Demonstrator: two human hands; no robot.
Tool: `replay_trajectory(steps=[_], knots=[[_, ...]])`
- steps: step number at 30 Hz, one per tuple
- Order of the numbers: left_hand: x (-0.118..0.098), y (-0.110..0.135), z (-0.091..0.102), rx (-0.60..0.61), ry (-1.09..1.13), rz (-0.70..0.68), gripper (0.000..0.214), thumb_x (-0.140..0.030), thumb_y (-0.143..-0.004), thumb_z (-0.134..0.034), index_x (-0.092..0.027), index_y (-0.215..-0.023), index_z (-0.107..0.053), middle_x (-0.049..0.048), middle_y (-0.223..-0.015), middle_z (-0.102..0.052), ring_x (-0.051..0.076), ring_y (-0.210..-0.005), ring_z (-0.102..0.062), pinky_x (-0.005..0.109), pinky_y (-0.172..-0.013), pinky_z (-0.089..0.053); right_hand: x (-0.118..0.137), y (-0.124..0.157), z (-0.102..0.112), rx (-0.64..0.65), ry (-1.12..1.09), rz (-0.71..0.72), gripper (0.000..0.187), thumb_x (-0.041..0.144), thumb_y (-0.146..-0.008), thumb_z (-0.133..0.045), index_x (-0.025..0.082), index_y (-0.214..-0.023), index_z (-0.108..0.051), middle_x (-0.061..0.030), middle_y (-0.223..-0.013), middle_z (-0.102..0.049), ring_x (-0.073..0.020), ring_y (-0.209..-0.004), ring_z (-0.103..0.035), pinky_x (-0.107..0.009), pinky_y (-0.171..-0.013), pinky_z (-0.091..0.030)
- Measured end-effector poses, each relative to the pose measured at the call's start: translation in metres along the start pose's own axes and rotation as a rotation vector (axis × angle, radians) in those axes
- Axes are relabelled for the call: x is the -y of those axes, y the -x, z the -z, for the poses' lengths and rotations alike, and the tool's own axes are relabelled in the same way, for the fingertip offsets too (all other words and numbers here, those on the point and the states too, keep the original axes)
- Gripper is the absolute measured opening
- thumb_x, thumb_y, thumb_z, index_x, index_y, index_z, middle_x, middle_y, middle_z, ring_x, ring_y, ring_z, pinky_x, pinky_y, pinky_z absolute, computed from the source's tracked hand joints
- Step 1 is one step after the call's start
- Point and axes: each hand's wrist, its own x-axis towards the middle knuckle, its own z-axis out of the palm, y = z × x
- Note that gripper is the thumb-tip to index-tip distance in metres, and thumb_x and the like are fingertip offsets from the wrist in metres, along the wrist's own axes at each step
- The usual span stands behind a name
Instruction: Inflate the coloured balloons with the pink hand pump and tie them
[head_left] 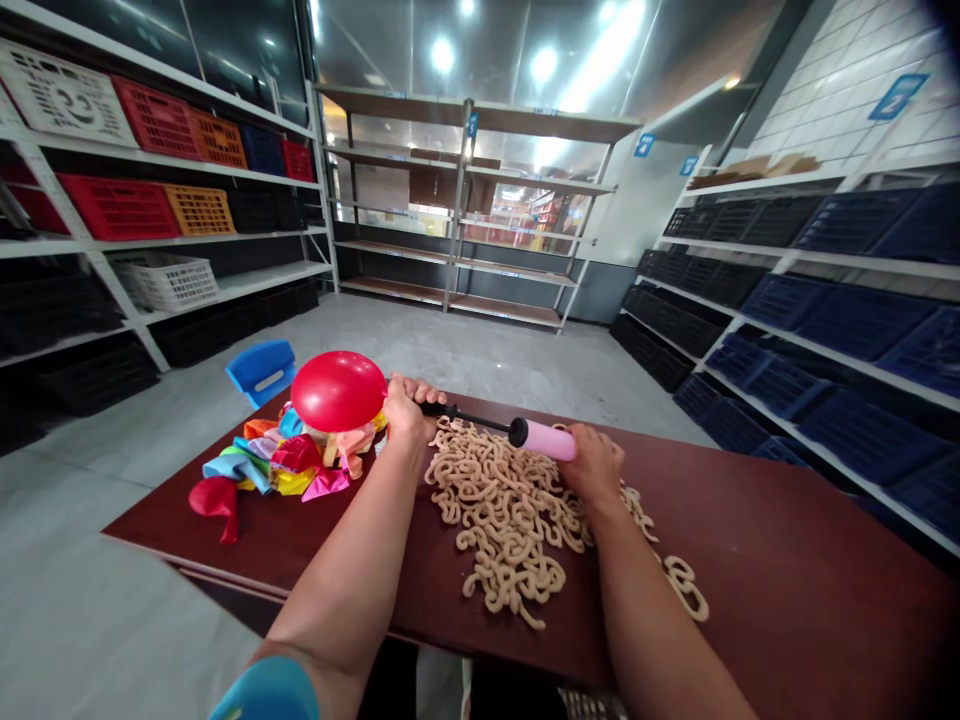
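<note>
The person holds a hand pump (536, 437) just above the far side of a heap of beige curls (510, 510) on the dark red counter (765, 520). The left grip (409, 405), at the heap's far left edge, is clamped around the pump's black end (434, 409) and the neck of a red balloon (339, 390). That balloon, swollen and glossy, is left of the heap, above a pile of limp balloons (289, 455). The right grip (596, 460), over the heap's right side, is wrapped around the pink barrel (553, 441).

The black rod (484, 420) shows between them, so rod and barrel are best lined up before each push, to avoid bending it. The left grip should stay firm while the right does the stroking; fingers hide whether the neck sits snug. With the balloon so full, short, gentle strokes seem wisest.
</note>
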Motion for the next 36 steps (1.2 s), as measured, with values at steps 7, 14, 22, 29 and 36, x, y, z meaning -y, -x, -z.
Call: replay_trajectory(steps=[7, 14, 22, 29, 36], knots=[[0.011, 0.019, -0.016, 0.040, -0.016, 0.077, 0.047, -0.044, -0.081, -0.046, -0.019, -0.052, -0.018, -0.0056, -0.041, -0.020, 0.009, -0.036, -0.031, 0.025, -0.041, -0.030, 0.030, 0.007, 0.008, -0.010, -0.081, 0.227, 0.030, 0.027, -0.071, -0.054, 0.016, -0.099, -0.051, -0.0078, -0.091, -0.057, -0.0208, -0.087, -0.047, -0.030, -0.073, -0.026], [0.020, 0.025, -0.017, 0.080, -0.021, 0.101, 0.049, -0.047, -0.081, -0.046, -0.019, -0.050, -0.020, -0.0051, -0.042, -0.022, 0.008, -0.037, -0.031, 0.024, -0.042, -0.031, 0.043, 0.008, 0.011, -0.028, -0.125, 0.286, 0.028, 0.035, -0.077, -0.050, 0.017, -0.097, -0.052, -0.0070, -0.089, -0.058, -0.0207, -0.087, -0.047, -0.030, -0.076, -0.027], [0.000, 0.006, -0.006, -0.005, -0.007, -0.015, 0.042, -0.039, -0.082, -0.043, -0.019, -0.051, -0.021, -0.0053, -0.041, -0.021, 0.010, -0.036, -0.032, 0.027, -0.042, -0.034, 0.015, -0.002, 0.004, -0.060, -0.027, 0.028, 0.019, 0.030, -0.077, -0.051, 0.021, -0.093, -0.056, -0.0069, -0.096, -0.057, -0.0226, -0.097, -0.041, -0.034, -0.082, -0.022], [0.011, 0.008, -0.003, 0.006, -0.021, 0.019, 0.042, -0.039, -0.082, -0.042, -0.019, -0.053, -0.019, -0.0056, -0.042, -0.021, 0.009, -0.036, -0.031, 0.025, -0.042, -0.032, 0.004, 0.000, -0.003, 0.078, -0.019, 0.019, 0.028, 0.021, -0.071, -0.053, 0.020, -0.099, -0.052, -0.0059, -0.096, -0.056, -0.0200, -0.089, -0.045, -0.032, -0.074, -0.024], [0.030, 0.020, -0.007, 0.057, -0.047, 0.131, 0.047, -0.044, -0.082, -0.043, -0.018, -0.052, -0.018, -0.0051, -0.042, -0.022, 0.008, -0.038, -0.032, 0.024, -0.045, -0.034, 0.035, 0.007, 0.010, 0.043, -0.103, 0.202, 0.032, 0.022, -0.066, -0.057, 0.018, -0.096, -0.047, -0.0064, -0.090, -0.054, -0.0195, -0.085, -0.045, -0.028, -0.071, -0.028]])
